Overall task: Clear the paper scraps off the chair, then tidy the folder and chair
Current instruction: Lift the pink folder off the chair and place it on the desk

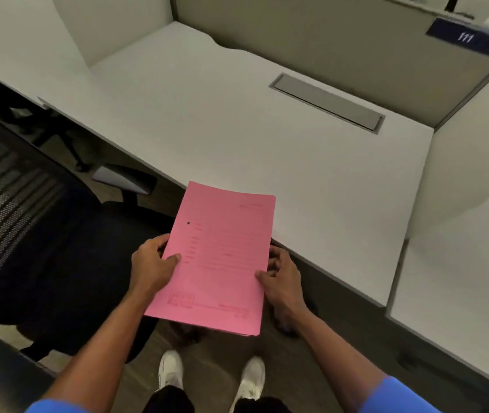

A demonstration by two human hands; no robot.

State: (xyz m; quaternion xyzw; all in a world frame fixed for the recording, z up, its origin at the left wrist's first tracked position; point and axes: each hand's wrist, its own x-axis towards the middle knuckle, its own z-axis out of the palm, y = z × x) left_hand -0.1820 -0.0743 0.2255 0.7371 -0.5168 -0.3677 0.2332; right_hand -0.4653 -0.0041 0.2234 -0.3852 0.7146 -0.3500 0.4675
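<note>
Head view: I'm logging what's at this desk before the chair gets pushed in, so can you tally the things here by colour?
Pink: 1, the folder, held by the left hand and right hand
Black: 1, the chair
White: 3, the desk and two shoes
Navy: 1, the 111 sign
Grey: 1, the cable flap
Total: 7

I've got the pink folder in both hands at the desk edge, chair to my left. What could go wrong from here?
1. The pink folder is pinched only at its side edges by the left hand and right hand; any sheets inside might slide out toward the floor.
2. Set down as it is, it would overhang the desk edge and could tip off.
3. The chair sits close by; stepping left may bump it.
</note>
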